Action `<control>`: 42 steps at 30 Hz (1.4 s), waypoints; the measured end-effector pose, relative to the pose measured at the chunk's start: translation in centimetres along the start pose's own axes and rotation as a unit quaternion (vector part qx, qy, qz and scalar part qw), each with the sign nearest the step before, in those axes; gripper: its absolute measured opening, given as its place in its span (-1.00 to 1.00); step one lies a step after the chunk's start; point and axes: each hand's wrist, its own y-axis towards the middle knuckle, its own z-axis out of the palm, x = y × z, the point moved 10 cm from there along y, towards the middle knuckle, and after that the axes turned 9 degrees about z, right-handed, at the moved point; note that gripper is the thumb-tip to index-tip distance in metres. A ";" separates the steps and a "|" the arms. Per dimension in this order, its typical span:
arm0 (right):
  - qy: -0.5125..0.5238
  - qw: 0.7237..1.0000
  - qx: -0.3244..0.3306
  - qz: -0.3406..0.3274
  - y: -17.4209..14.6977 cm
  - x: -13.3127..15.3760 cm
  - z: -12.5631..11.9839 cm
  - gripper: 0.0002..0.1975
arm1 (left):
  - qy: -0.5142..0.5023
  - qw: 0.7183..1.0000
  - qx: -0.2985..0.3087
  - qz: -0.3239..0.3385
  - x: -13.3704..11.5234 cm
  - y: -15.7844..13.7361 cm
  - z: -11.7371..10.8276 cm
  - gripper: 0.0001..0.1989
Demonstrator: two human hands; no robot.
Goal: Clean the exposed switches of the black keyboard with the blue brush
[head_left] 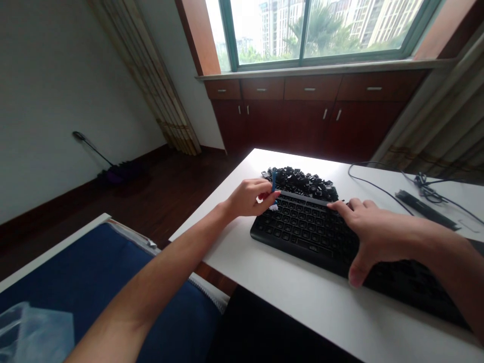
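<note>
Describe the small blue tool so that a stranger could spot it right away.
Start at the white table and find the black keyboard on it. At the keyboard's far left corner, the left hand pinches a slim brush. Its blue handle and white bristles stand out against the heap of loose black keycaps behind it.

Head camera (worn) looks forward-down — close over the desk (302, 302).

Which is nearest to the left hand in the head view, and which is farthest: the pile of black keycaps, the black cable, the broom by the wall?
1. Pile of black keycaps: just right of the left hand.
2. Black cable: farther right, on the white table.
3. Broom: far left, on the floor.
</note>
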 end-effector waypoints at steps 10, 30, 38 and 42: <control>-0.007 1.000 0.001 0.000 -0.2 0.0 -0.1 0.57 | -0.007 0.999 -0.032 -0.004 0.1 -0.2 -0.6 -0.62; 0.016 1.000 -0.006 -0.003 -0.2 0.1 -0.5 0.56 | -0.071 0.996 0.046 -0.023 0.1 -0.2 1.1 -0.61; 0.012 1.000 -0.006 -0.006 -0.3 0.2 -0.5 0.53 | -0.119 0.987 -0.044 -0.102 1.6 -0.7 -0.8 -0.67; 0.006 1.000 -0.005 -0.001 -0.3 0.1 -0.5 0.53 | -0.169 0.980 0.028 -0.105 1.2 -0.6 1.1 -0.67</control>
